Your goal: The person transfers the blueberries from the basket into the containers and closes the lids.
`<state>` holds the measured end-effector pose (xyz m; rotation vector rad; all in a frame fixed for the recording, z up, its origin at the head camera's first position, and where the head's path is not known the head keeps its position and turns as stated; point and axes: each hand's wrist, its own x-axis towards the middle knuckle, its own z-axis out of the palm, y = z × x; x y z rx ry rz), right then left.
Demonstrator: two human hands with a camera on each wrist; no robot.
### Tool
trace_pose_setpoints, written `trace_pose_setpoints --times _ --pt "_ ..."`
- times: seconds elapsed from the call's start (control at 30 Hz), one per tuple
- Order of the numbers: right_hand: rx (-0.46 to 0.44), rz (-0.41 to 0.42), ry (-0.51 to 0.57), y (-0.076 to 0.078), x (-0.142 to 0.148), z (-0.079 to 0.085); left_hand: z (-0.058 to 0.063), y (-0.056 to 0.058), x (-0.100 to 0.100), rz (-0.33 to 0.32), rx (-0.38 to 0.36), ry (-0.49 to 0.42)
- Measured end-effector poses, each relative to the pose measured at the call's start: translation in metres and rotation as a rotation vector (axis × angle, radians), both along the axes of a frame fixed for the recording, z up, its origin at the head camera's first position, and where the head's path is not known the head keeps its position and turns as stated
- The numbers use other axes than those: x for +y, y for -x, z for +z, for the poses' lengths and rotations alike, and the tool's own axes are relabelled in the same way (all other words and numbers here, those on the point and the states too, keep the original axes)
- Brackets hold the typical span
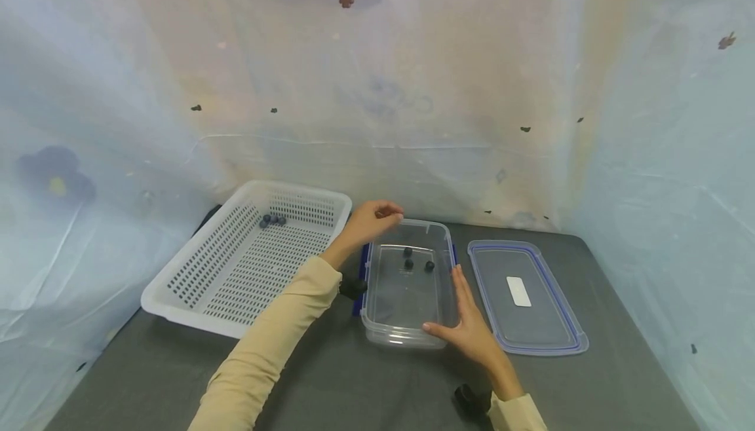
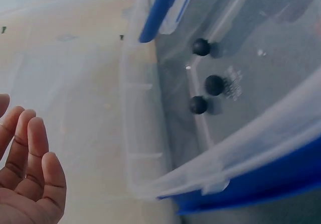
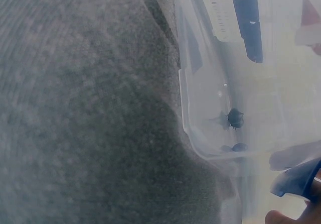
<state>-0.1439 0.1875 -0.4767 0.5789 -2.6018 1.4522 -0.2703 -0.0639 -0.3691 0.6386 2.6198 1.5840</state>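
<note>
My left hand [image 1: 370,220] hovers at the back left corner of a clear plastic container [image 1: 407,316], fingers loosely bent; no thing shows in it. In the left wrist view, the left fingers [image 2: 37,143] appear beside the container's wall. Three blueberries [image 1: 429,266] lie on the container's floor toward the back. Along the container's right side rests my right hand [image 1: 472,333], fingers extended on the side and thumb at the near right part of the rim. The right wrist view catches only part of that hand, by a blue latch [image 3: 296,181].
A white slotted basket [image 1: 236,323] stands on the left, with several blueberries [image 1: 272,220] at its back. Right of the container, a clear lid [image 1: 531,326] with a blue seal and white label lies flat on the dark table [image 1: 354,392]. A patterned sheet [image 1: 413,90] hangs behind.
</note>
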Motion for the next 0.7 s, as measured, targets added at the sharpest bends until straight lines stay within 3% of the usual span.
trace_pose_setpoints --times 0.33,0.57,0.7 --pt "0.003 0.003 0.002 -0.001 -0.003 0.001 0.025 -0.006 -0.038 0.086 0.106 -0.021" --pt "-0.011 -0.005 0.001 -0.003 -0.004 0.000 0.031 -0.009 -0.073 0.195 0.163 -0.018" --pt "-0.018 -0.004 0.007 -0.004 -0.004 0.000 0.030 -0.008 -0.093 0.227 0.183 0.034"
